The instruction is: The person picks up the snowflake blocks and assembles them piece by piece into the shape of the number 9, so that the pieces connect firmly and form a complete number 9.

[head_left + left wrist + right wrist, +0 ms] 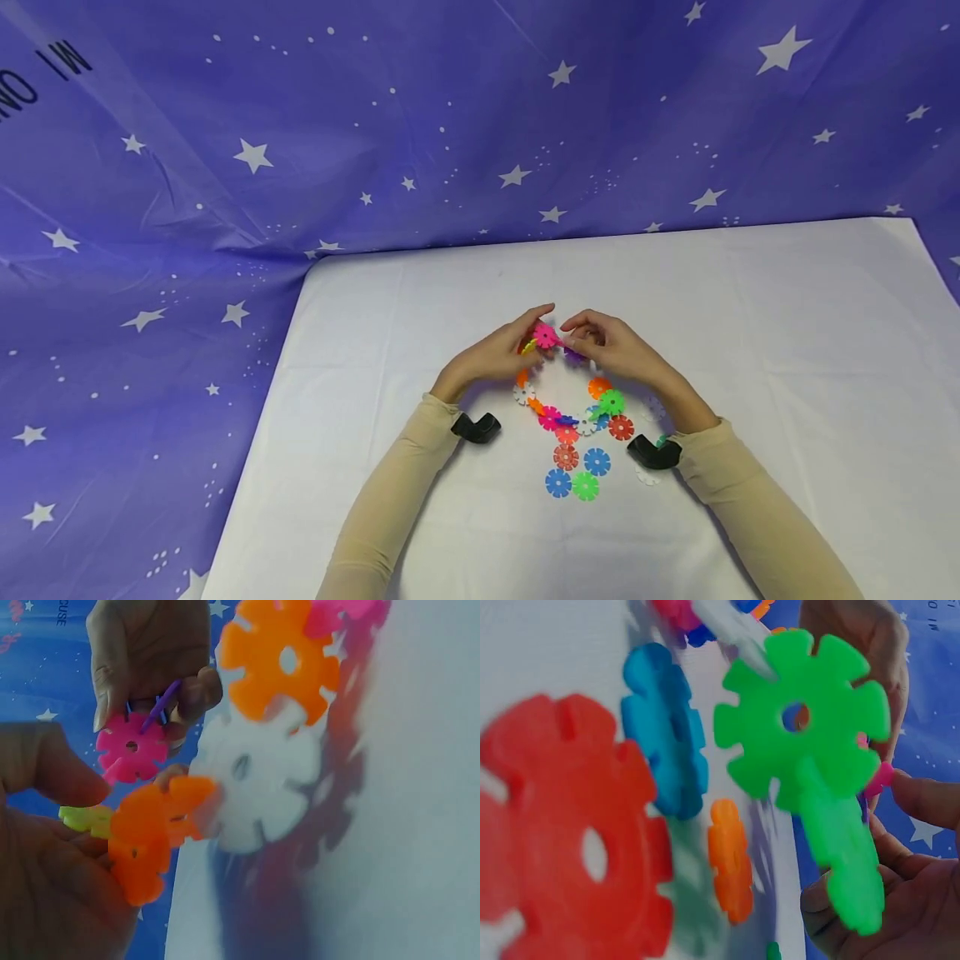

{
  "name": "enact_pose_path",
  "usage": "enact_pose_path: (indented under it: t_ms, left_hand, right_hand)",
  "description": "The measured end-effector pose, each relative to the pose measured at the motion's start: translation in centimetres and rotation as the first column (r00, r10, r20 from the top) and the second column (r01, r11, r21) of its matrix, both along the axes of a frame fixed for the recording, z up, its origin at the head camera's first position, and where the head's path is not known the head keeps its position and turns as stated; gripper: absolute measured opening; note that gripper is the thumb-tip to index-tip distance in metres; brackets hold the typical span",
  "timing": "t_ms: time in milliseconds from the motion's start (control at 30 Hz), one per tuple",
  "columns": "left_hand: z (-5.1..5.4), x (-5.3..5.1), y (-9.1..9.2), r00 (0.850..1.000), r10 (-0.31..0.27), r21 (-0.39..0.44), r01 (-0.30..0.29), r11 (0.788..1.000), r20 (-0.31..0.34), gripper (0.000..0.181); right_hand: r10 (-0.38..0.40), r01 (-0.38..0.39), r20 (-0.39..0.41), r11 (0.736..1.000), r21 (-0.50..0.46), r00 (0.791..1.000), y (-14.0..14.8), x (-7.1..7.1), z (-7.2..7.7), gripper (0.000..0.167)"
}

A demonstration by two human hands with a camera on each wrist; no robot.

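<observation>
A curved chain of toy snowflake discs, notched plastic rounds slotted edge to edge, runs between and below the hands. My left hand [495, 348] holds its upper left end, with a pink disc [545, 335], a yellow disc [86, 819] and orange discs [139, 851] at its fingers. Opposite, my right hand [618, 348] pinches a pink piece at the fingertips, close beside that pink disc. A purple disc [575, 356] sits under the right fingers. From the left hand's end hangs a white disc [262, 780]. Bright green discs [802, 712] stand in front of the right hand in the right wrist view.
Loose discs lie on the white cloth toward the front: a red disc [621, 427], blue discs [597, 462], a green disc [585, 486] and a coral disc [566, 456]. A purple star-patterned curtain [450, 125] hangs behind the table [810, 350].
</observation>
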State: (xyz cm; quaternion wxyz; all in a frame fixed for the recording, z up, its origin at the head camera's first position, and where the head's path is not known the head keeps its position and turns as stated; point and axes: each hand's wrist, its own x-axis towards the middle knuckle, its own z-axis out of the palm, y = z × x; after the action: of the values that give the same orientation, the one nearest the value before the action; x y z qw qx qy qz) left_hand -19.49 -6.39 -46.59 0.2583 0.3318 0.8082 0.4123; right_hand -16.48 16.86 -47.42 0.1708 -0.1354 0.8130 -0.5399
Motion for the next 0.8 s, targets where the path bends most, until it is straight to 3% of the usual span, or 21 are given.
enact_pose_path:
  t_ms: [133,267,500,600,700,800]
  left_hand:
    - [0.1,-0.1,-0.5,0.998,-0.04,0.029,0.038,0.999,0.056,0.077]
    - [0.1,-0.1,-0.7,0.996,-0.066,0.041,0.064,0.997,0.056,0.081]
    - [0.0,-0.5,-0.8,0.998,0.004,0.065,-0.008,0.998,0.068,0.087]
    - [0.3,-0.5,-1.1,0.994,0.105,0.031,-0.105,0.994,-0.017,0.069]
    - [0.7,0.0,-1.3,0.972,0.196,-0.089,-0.208,0.974,-0.133,0.045]
    - [0.5,0.9,-0.9,0.961,0.199,-0.206,-0.237,0.949,-0.192,0.034]
  right_hand:
    - [0.023,-0.023,-0.012,1.0,0.016,1.0,0.1,0.1,0.2,0.027]
    - [0.021,-0.019,-0.035,0.999,0.044,0.999,0.3,0.1,0.1,0.026]
    - [0.017,-0.014,-0.037,0.997,0.08,0.999,0.2,0.0,-0.2,0.024]
    - [0.018,-0.014,-0.042,0.995,0.097,0.999,0.3,0.0,-0.1,0.023]
    - [0.015,-0.01,-0.046,0.994,0.112,0.999,0.7,-0.1,-0.3,0.023]
    - [0.014,-0.008,-0.051,0.993,0.12,0.999,1.0,-0.2,-0.4,0.023]
